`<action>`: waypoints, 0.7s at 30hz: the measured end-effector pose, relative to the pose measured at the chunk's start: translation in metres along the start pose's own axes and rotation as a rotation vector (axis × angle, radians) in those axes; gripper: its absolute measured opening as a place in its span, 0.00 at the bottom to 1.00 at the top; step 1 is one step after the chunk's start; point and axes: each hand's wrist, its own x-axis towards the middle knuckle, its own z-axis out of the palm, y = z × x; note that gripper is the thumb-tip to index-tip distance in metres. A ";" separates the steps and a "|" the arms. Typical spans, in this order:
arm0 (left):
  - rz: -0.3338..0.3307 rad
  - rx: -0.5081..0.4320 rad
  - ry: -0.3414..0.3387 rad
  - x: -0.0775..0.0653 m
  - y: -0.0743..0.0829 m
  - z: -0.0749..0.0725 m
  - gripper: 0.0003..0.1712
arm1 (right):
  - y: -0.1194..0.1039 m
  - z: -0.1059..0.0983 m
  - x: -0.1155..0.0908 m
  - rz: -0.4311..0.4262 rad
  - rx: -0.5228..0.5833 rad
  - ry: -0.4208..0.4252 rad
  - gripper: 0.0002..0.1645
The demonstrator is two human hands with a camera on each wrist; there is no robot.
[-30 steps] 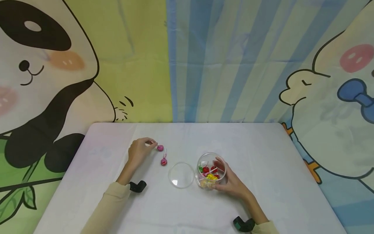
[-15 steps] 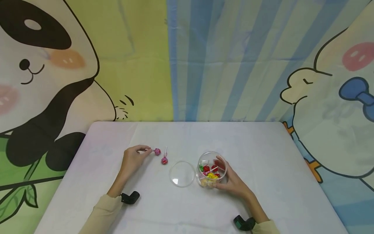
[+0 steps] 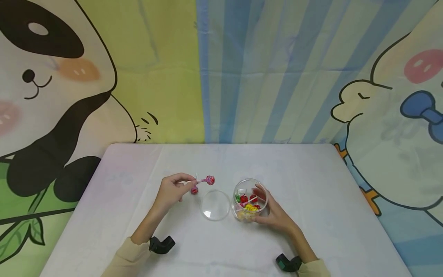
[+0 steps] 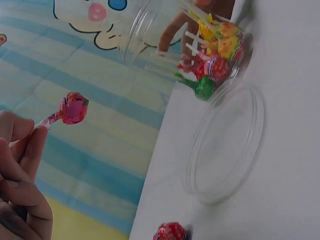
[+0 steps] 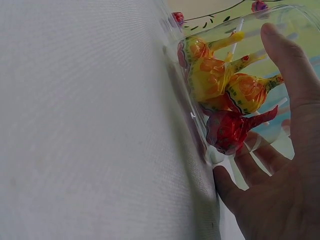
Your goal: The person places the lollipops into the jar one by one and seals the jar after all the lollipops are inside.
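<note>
My left hand [image 3: 173, 191] pinches a pink-wrapped lollipop [image 4: 75, 108] by its stick end, held up off the table with the round head pointing right. Below it, a second pink lollipop [image 3: 194, 190] lies on the table, its stick partly behind my fingers. My right hand [image 3: 273, 209] is curled round the side of a clear round jar [image 3: 238, 213], which stands upright without its lid. Inside sit several lollipops in yellow, red, pink and green wrappers, like the yellow one [image 5: 210, 77] and the red one [image 5: 227, 132]. Between the hands lies the clear round lid [image 3: 215, 206].
A white cloth covers the table [image 3: 297, 169], whose far edge meets a printed cartoon backdrop [image 3: 242, 77]. The lid lies close against the jar's left side. Black camera mounts [image 3: 162, 245] sit on both wrists.
My left hand has drawn the pink lollipop back off the table, then lifted it and moved right, over the second one. The right hand and jar have stayed in place.
</note>
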 end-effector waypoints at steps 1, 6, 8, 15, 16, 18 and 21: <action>0.025 -0.006 -0.026 -0.001 0.002 0.004 0.12 | 0.000 0.000 0.000 0.000 0.000 0.000 0.60; 0.159 0.003 -0.188 0.001 0.013 0.032 0.08 | 0.000 0.000 0.000 -0.002 -0.002 0.004 0.60; 0.187 0.014 -0.241 0.004 0.018 0.044 0.08 | 0.000 0.001 0.000 0.005 0.004 0.008 0.60; 0.283 0.140 -0.278 0.008 0.030 0.071 0.03 | 0.000 0.004 0.001 0.021 0.006 -0.005 0.61; 0.318 0.193 -0.280 0.009 0.033 0.074 0.03 | -0.001 0.004 0.001 0.017 0.010 -0.006 0.61; 0.399 0.311 -0.286 0.011 0.039 0.081 0.02 | -0.001 0.003 0.001 0.005 0.004 -0.001 0.61; 0.523 0.497 -0.314 0.015 0.053 0.094 0.03 | 0.000 0.002 0.000 0.001 -0.005 0.014 0.60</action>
